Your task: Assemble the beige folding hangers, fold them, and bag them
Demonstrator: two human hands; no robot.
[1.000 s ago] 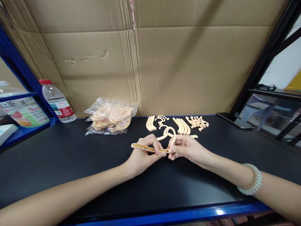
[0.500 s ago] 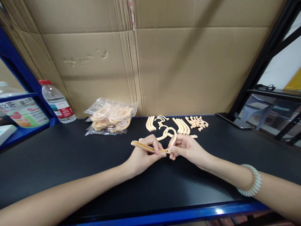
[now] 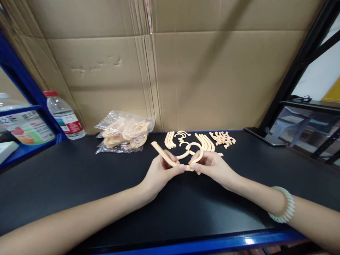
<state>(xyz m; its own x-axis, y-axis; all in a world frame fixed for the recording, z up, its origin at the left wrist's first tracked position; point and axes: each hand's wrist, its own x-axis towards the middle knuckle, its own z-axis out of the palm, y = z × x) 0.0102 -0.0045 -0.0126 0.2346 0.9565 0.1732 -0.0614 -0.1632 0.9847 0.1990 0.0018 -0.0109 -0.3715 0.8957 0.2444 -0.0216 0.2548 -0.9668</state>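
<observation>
Over a black worktable [image 3: 79, 184], a person's left hand [image 3: 159, 173] pinches a straight peach-coloured plastic arm [image 3: 163, 154], fingers closed around it, its free end tilted up and to the left. The right hand [image 3: 212, 167] grips a curved hook piece [image 3: 195, 150], thumb and fingers shut on it, and the two parts meet between the fingertips. Just behind lie sorted rows of loose plastic parts [image 3: 203, 140]; a clear bag of parts [image 3: 124, 131] and a water bottle [image 3: 63, 115] sit farther left.
</observation>
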